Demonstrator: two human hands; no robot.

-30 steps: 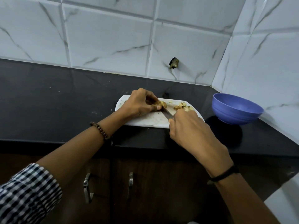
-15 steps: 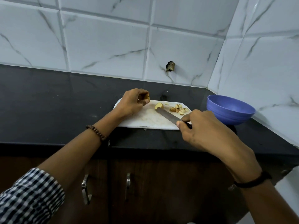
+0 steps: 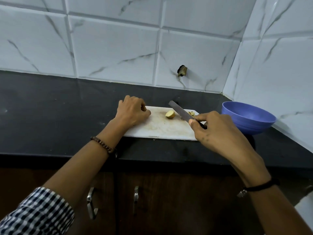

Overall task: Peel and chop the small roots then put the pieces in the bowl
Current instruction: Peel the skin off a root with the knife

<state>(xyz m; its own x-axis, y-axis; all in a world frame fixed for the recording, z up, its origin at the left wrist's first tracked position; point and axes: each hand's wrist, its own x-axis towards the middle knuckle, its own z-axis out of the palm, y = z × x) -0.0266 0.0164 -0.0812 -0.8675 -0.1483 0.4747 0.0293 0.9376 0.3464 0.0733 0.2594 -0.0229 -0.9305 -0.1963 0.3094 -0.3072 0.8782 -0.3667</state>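
Head view, right hand [image 3: 218, 131] grips knife [image 3: 180, 110], left hand [image 3: 133, 111] curled at board [image 3: 162, 129] edge, contents unclear

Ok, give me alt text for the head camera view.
A person's right hand holds a knife over a white cutting board, its blade just right of a halved root. The left hand rests curled on the board's left end; chopped pieces and a blue bowl lie to the right.

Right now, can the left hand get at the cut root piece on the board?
Probably yes: the left hand rests on the cutting board, at its left end, with only bare board between it and the cut root piece. The knife in the right hand is to the piece's right, not between them.
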